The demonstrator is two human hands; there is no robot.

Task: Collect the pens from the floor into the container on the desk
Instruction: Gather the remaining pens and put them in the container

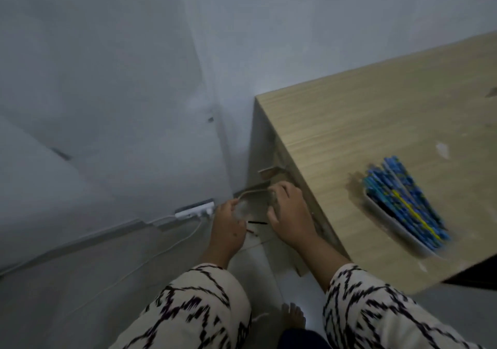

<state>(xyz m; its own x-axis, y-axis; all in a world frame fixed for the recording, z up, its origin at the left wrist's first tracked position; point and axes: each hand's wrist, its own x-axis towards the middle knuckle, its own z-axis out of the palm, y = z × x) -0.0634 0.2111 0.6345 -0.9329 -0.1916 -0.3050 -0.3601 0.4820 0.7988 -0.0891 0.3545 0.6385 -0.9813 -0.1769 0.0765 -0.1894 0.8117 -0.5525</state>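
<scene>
From the head camera, the desk (376,133) fills the right half of the frame, its light wooden top slanting toward the lower right. On it, at middle right, lies a shallow white container (395,227) already loaded with a bundle of blue pens (403,200) that lie lengthwise in it and stick out past its upper end.

At the centre of the frame both hands reach down beside the desk's left side panel, toward the floor (80,281). The left hand (228,222) and the right hand (290,214) are curled around the edges of what looks like a small cardboard box (258,200) with open flaps; motion blur keeps me from telling how firmly either one grips it. Between the hands, just below the box, a thin dark stick-like thing (257,222) lies on the floor, probably a pen, with another short one near it.

At centre left a white power strip (195,210) sits against the base of the wall, its cable trailing toward the lower left.

To do this step well, I judge that the box should be shifted aside just enough to bare the dark pens, then one hand freed to pinch them by the barrel, staying clear of the cable, before rising to lay them lengthwise among the blue ones.
</scene>
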